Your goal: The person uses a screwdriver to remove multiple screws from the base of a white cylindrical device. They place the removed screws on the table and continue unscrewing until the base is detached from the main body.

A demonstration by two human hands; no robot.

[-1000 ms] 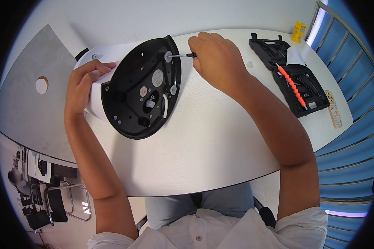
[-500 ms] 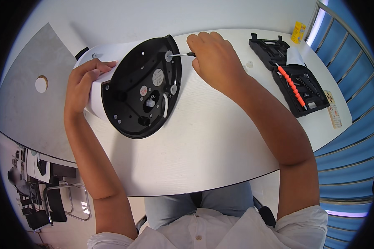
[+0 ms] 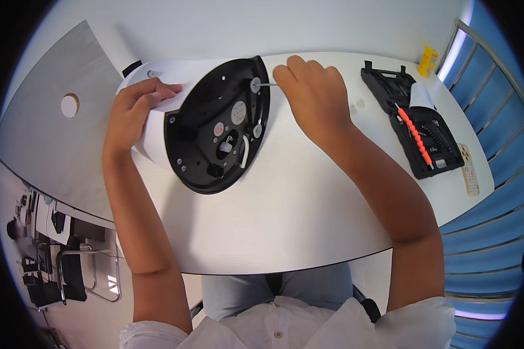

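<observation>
A white appliance [image 3: 152, 134] lies tipped on its side on the table, its black underside [image 3: 198, 166] facing right. My left hand [image 3: 131, 113] grips the white body, fingers and thumb pressed on it near the rim of the base. My right hand [image 3: 317, 96] is a closed fist around a screwdriver [image 3: 266, 85]. Only its thin metal shaft shows; the handle is hidden in the fist. The tip meets a round grey foot [image 3: 255, 85] at the upper part of the underside. A second round foot [image 3: 258, 130] and a short white cord [image 3: 244, 152] are lower down.
An open black tool case [image 3: 419, 131] with an orange flexible shaft [image 3: 414, 135] lies at the right. Beside it are a remote control [image 3: 470, 171] and a yellow box [image 3: 428, 61]. Small clear pieces [image 3: 360, 104] lie near my right wrist. A grey panel [image 3: 46, 139] stands left.
The whole view has shifted, so the appliance and table sit farther right. My right fist is closer to the grey foot, and the screwdriver's dark collar no longer shows. My left hand keeps its hold.
</observation>
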